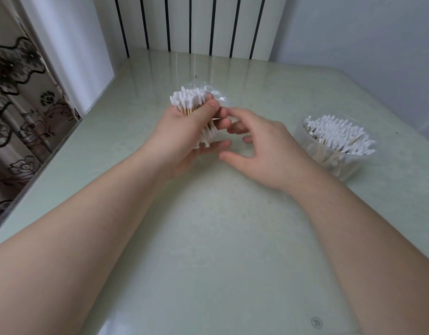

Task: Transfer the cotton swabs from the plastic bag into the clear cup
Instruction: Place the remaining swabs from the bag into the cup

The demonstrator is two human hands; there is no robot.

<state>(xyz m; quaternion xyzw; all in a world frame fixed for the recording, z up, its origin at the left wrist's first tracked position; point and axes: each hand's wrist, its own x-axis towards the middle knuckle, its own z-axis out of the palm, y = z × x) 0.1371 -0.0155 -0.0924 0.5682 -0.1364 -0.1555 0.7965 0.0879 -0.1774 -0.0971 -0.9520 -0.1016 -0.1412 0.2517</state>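
Note:
My left hand [184, 136] grips a clear plastic bag [214, 94] packed with cotton swabs [189, 97], white tips pointing up, wooden sticks showing between my fingers. My right hand [259, 151] is just right of the bag, fingers loosely curled, fingertips at the bag's side; whether they pinch the plastic is unclear. A clear cup [329, 160] stands on the table to the right, holding a bunch of cotton swabs [339, 134] that lean to the right.
The pale green glass-topped table [220, 238] meets a white radiator [191, 22] at the back and a wall on the right. A flowered curtain [20, 112] hangs past the table's left edge.

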